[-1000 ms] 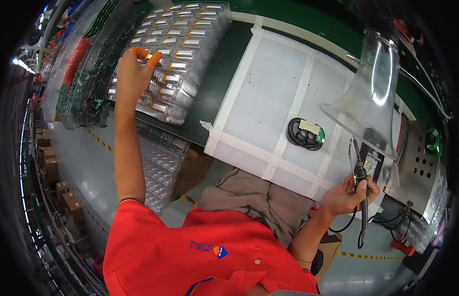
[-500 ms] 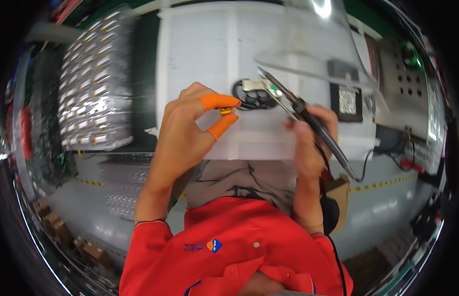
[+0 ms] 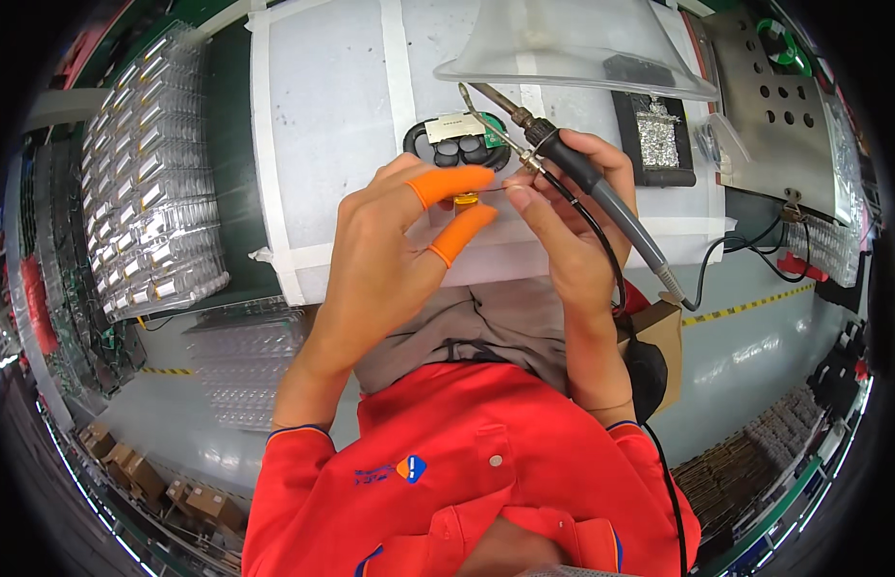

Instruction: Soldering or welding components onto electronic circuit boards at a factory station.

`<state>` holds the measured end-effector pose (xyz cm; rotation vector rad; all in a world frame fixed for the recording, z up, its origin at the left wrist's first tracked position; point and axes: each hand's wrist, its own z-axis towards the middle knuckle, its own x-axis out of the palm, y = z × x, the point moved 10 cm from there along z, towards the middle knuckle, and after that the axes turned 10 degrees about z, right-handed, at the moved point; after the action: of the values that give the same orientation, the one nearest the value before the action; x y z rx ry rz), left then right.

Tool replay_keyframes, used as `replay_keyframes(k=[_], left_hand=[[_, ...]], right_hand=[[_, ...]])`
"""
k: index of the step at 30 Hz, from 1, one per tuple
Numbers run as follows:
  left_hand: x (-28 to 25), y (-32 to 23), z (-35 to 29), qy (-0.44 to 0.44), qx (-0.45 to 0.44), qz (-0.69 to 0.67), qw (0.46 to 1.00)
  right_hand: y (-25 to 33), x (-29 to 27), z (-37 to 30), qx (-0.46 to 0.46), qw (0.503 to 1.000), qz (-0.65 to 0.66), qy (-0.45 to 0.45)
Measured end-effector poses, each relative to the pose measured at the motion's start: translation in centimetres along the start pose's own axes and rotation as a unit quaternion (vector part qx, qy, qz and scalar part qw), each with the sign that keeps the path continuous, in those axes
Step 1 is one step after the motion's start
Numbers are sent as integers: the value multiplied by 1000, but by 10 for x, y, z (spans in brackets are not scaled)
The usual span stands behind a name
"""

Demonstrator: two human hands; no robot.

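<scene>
Left hand: The left hand (image 3: 380,231), orange rubber covers on thumb and index finger, is at the centre of the frame; the two tips stand slightly apart, bent round a small yellow piece with a shiny edge (image 3: 466,200).
Right hand: The right hand (image 3: 577,245), right of centre, is curled around a soldering iron with a dark grey handle (image 3: 594,186), its thumb and index tips nearly meeting beside the piece. A thin line seems to cross between the hands; I cannot tell whether those tips pinch it.
Iron and tube: The iron points to the upper left; a slim metal tube (image 3: 496,132) on a black cable runs alongside.
Black housing: The black oval plastic housing (image 3: 446,147) lies at upper centre on the white taped work surface (image 3: 323,144), just beyond the piece, bearing a cream rectangular block (image 3: 454,128) and a green circuit board (image 3: 491,140).
Just changed: The left hand has come from the clear plastic tray (image 3: 199,288), now at upper left, and the right-hand tips have closed in on the piece.
Meaning: Piece, iron and housing are now gathered close together, which I judge suits two-handed handling.
</scene>
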<state>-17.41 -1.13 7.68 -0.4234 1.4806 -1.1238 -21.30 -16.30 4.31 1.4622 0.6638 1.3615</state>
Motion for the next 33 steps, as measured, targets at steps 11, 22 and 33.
replay_keyframes(k=[11,22,33], left_hand=[[3,-19,3,-31,87,84,992],[4,-2,48,-12,135,189,973],[5,7,49,-30,119,160,979]], right_hand=[[12,0,-4,-47,999,-16,-11],[24,-44,-1,-132,984,-56,-110],[19,-37,0,-115,989,-33,-84]])
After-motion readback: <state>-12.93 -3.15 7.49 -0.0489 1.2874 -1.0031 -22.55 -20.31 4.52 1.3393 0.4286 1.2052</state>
